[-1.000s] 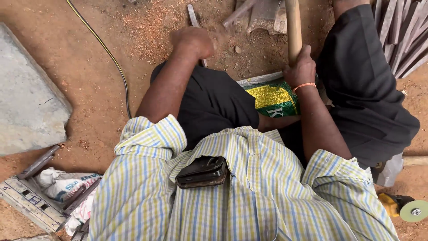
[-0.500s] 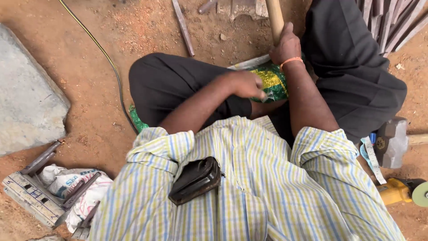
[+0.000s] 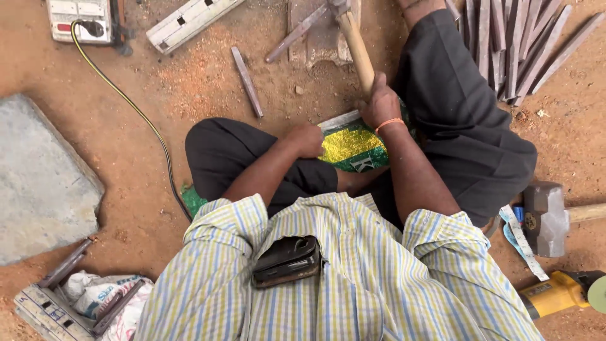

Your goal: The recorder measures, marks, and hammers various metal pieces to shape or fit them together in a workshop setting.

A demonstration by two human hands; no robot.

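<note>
Red dirt ground surrounds the seated person, whose right hand [image 3: 380,104] is closed around the pale wooden handle of a hammer [image 3: 355,45], its head resting far off on a flat grey stone block [image 3: 322,31]. The left hand [image 3: 307,139] is curled into a fist touching the shiny green-and-yellow woven sack [image 3: 353,146] on the lap. A glancing blow could, I judge, skid off toward the knee, or chips could fly.

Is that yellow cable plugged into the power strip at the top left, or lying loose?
Plugged in. The yellow cable ends in a dark plug seated in the white power strip; its other end runs under the person's leg, out of sight.
</note>
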